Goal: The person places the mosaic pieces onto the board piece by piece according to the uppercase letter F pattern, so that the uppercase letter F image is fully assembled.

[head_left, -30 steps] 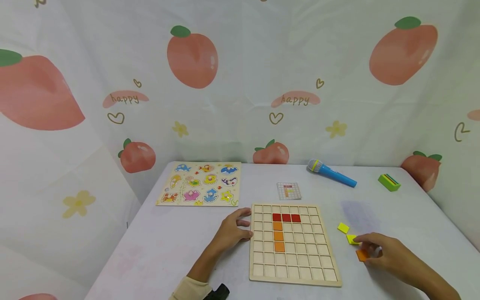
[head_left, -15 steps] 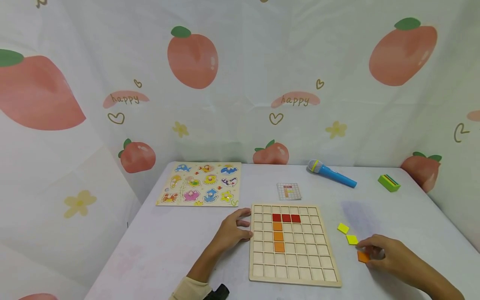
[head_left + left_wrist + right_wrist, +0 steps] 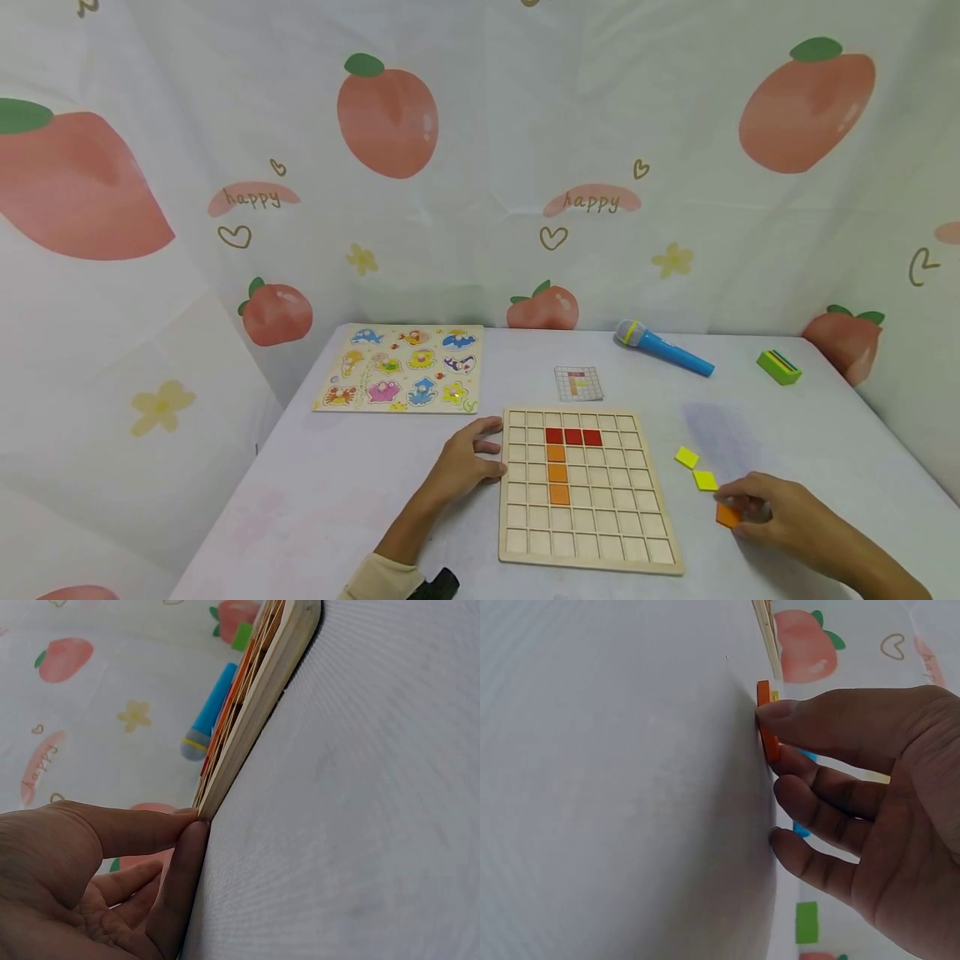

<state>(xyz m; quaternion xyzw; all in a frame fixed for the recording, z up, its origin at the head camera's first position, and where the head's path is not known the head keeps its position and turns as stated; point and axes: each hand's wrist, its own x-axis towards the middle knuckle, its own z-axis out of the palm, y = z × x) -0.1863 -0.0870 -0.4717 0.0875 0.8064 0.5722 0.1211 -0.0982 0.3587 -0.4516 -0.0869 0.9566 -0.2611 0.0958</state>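
Observation:
The wooden grid board (image 3: 592, 564) lies in front of me, with a row of three red tiles (image 3: 573, 437) and a column of three orange tiles (image 3: 557, 472) in its cells. My left hand (image 3: 459, 468) rests thumb and fingertips against the board's left edge; the left wrist view shows the thumb tip (image 3: 187, 817) right at that edge. To the right of the board, my right hand (image 3: 787, 510) pinches a loose orange tile (image 3: 763, 694) between thumb and index finger, close over the table. Two yellow tiles (image 3: 705, 481) lie just beyond these fingers.
A small pattern card (image 3: 578, 396) lies behind the board. An animal peg puzzle (image 3: 405, 400) stands at the back left. Farther right are a blue toy microphone (image 3: 675, 357) and a green block with coloured stripes (image 3: 780, 367). A printed curtain (image 3: 480, 250) hangs behind the table.
My right hand has drawn slightly toward me and right with the orange tile, and its index finger has come off the nearer yellow tile. The left hand stays put.

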